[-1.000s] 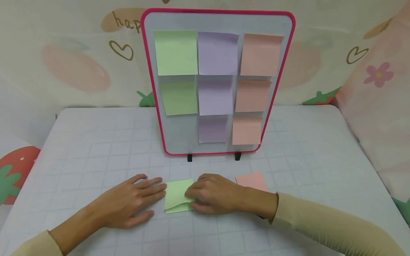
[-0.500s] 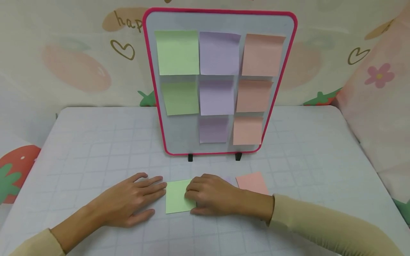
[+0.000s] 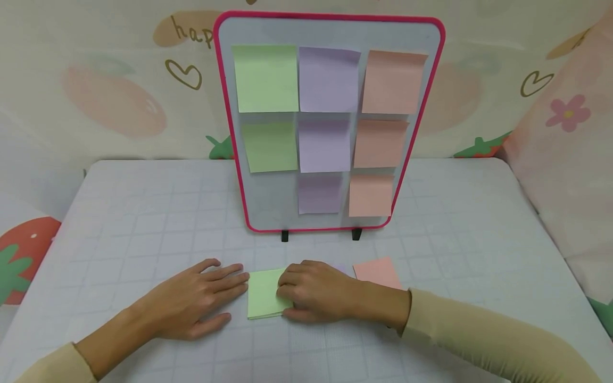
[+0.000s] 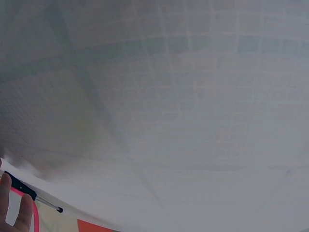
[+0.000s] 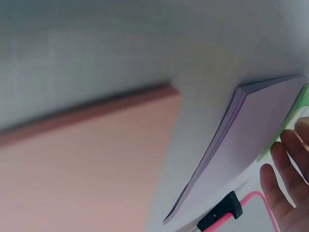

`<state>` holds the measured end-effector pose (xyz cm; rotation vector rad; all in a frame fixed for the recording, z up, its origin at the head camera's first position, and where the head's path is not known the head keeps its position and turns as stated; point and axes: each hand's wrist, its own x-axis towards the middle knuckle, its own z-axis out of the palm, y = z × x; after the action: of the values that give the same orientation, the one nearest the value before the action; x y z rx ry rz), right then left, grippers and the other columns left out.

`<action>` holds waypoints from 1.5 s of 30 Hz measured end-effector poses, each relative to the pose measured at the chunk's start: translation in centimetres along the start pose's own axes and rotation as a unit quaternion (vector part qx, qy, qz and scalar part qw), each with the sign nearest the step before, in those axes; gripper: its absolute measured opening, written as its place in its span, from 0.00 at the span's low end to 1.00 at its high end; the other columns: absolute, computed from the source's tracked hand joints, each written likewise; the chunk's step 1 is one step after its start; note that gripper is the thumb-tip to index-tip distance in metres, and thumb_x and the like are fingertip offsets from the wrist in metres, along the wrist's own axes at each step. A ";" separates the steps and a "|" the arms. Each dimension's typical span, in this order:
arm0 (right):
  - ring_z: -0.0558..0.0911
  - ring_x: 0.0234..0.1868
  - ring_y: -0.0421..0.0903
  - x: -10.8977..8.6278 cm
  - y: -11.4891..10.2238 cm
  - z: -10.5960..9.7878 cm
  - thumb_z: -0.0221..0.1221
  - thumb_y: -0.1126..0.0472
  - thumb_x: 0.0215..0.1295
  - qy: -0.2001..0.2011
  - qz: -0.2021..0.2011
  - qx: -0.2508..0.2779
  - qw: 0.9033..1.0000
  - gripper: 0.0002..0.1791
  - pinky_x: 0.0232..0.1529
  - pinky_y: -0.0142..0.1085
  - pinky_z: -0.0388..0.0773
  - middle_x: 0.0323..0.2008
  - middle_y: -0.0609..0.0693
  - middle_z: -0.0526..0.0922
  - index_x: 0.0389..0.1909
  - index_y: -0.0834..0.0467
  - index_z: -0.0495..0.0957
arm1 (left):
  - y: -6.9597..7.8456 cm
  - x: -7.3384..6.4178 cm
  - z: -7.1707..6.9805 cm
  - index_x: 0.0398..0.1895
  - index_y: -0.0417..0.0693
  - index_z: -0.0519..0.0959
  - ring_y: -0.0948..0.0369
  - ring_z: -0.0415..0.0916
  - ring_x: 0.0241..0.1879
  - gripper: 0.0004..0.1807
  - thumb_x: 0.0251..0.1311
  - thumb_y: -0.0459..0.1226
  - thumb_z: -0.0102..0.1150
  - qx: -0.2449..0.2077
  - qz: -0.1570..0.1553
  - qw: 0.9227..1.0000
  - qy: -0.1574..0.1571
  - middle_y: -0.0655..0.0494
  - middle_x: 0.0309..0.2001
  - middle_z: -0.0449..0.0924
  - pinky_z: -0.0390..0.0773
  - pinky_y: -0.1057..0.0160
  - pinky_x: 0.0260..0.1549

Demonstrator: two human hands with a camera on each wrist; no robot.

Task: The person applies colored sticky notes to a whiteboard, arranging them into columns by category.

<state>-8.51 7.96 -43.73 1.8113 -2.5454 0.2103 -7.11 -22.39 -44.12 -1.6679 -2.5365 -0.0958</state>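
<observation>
A green sticky note pad lies on the table in the head view, its front edge showing a thin gap between layers. My left hand rests palm down at its left, fingers spread and straight, fingertips at the pad's left edge. Over the pad's right side, my right hand has its fingers curled, pinching the top green note near its right edge; the fingertips are hidden. Beneath that wrist lie a purple pad, mostly covered in the head view, and a pink pad.
Behind the pads stands a whiteboard with a pink frame on black feet. Rows of green notes, purple notes and pink notes stick to it. A grid-patterned cloth covers the table.
The green top note's front edge, raised in a curve a second ago, lay flat half a second ago and now stands slightly apart. My right hand shifted only a little; the left stayed put.
</observation>
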 end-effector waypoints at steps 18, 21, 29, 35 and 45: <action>0.75 0.31 0.36 -0.3 0.9 -0.4 0.59 0.63 0.67 0.062 -0.003 0.109 0.992 0.04 0.41 0.28 0.75 0.31 0.40 0.80 0.32 0.54 0.80 | 0.1 -0.4 0.1 0.64 0.44 0.77 0.56 0.72 0.65 0.28 0.65 0.50 0.55 0.000 0.013 1.000 0.014 0.52 0.64 0.76 0.72 0.50 0.57; 0.70 0.26 0.34 -0.3 0.8 -0.3 0.57 0.63 0.68 0.062 0.027 0.136 0.988 0.05 0.35 0.26 0.71 0.26 0.39 0.74 0.32 0.53 0.77 | 0.1 -0.4 0.1 0.64 0.44 0.77 0.56 0.72 0.65 0.28 0.66 0.50 0.54 0.003 0.016 1.000 0.017 0.52 0.64 0.76 0.71 0.51 0.58; 0.67 0.24 0.33 -0.1 0.6 -0.6 0.53 0.62 0.73 0.053 0.087 0.198 0.975 0.06 0.27 0.22 0.64 0.25 0.38 0.71 0.34 0.53 0.75 | 0.2 -0.4 0.1 0.63 0.43 0.78 0.55 0.73 0.64 0.27 0.71 0.50 0.46 0.015 0.030 0.999 0.029 0.52 0.63 0.77 0.68 0.49 0.60; 0.67 0.24 0.34 -0.2 0.5 -0.7 0.53 0.63 0.73 0.070 0.098 0.210 0.970 0.05 0.26 0.22 0.64 0.25 0.40 0.71 0.34 0.53 0.72 | 0.2 -0.3 0.1 0.63 0.42 0.77 0.56 0.73 0.63 0.28 0.69 0.51 0.48 0.017 0.026 0.999 0.023 0.51 0.63 0.77 0.69 0.48 0.60; 0.69 0.26 0.34 -0.1 0.6 -0.8 0.52 0.63 0.74 0.068 0.126 0.227 0.963 0.06 0.29 0.23 0.66 0.26 0.40 0.71 0.34 0.52 0.71 | 0.5 -0.3 -0.2 0.60 0.42 0.79 0.56 0.77 0.60 0.25 0.71 0.48 0.46 -0.008 0.051 0.998 0.042 0.53 0.60 0.79 0.72 0.51 0.57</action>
<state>-9.07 8.31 -42.99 1.4955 -2.7821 0.9579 -6.52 -22.44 -43.98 -1.7568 -2.3918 -0.1753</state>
